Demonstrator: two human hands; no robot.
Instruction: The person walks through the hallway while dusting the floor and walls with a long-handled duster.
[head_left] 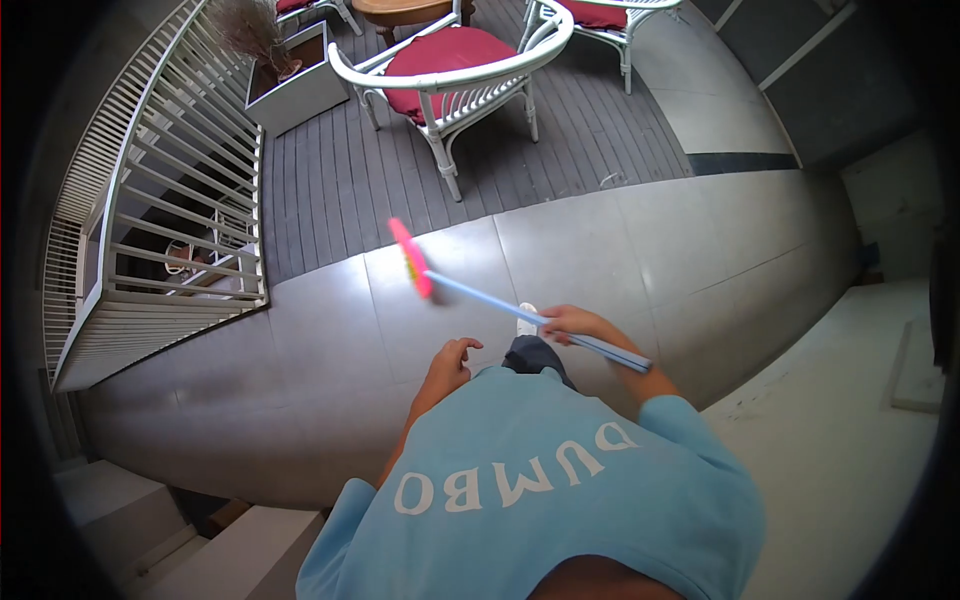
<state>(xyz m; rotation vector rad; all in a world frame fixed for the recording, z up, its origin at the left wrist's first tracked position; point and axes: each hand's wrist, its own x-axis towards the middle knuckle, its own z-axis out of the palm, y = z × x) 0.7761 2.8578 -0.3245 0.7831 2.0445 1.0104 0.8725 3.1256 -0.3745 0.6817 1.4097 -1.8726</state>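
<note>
Apparently for reach, the right hand [570, 324] clasps a pink-headed, pale-blue-handled broom [488, 297], its head on the near side of the curved white, red-cushioned chair [440, 80]; the left hand [452, 362] curls loosely, empty.

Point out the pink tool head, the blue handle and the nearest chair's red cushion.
Pink tool head [412, 259]: head view, middle of its length.
Blue handle [490, 299]: head view, shaft near the tool head.
Red cushion [450, 52]: head view, its top surface.

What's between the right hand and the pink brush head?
A pale blue handle, passing over grey floor and a white shoe, in the head view.
</note>
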